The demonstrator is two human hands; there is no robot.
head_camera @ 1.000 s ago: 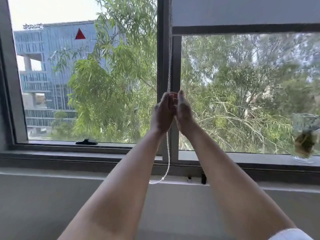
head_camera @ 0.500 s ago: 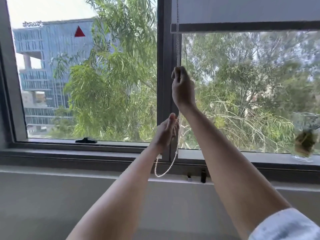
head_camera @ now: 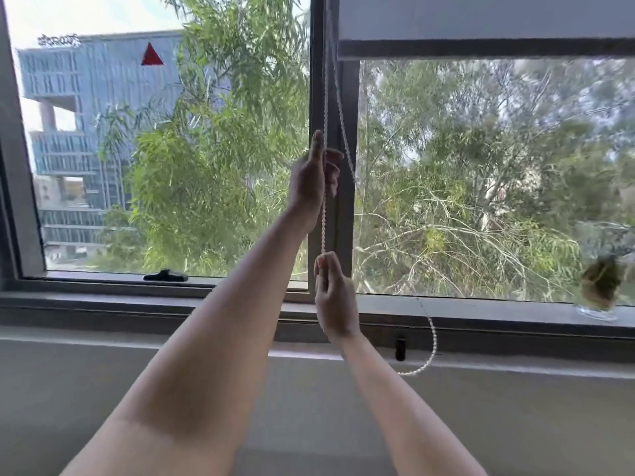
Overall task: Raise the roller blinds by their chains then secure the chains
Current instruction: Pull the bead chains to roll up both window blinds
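Note:
A grey roller blind [head_camera: 481,18] hangs over the top of the right window pane, its dark bottom bar [head_camera: 481,49] high up. A white bead chain [head_camera: 324,231] runs down along the central window frame. My left hand [head_camera: 311,176] is raised and closed around the chain's front strand. My right hand [head_camera: 331,297] grips the same strand lower down, near the sill. The back strand slants down to the right, and the loop's bottom [head_camera: 431,352] swings out below the sill on the right.
A small black chain holder [head_camera: 399,348] is fixed under the sill, right of my right hand. A glass vase [head_camera: 599,269] with a plant stands on the sill at far right. A black window latch [head_camera: 165,275] lies on the left frame.
My hands have swapped places: the left went up the chain, the right came down toward the sill. The chain loop has swung out to the right. The blind's bottom bar sits slightly higher than a second ago.

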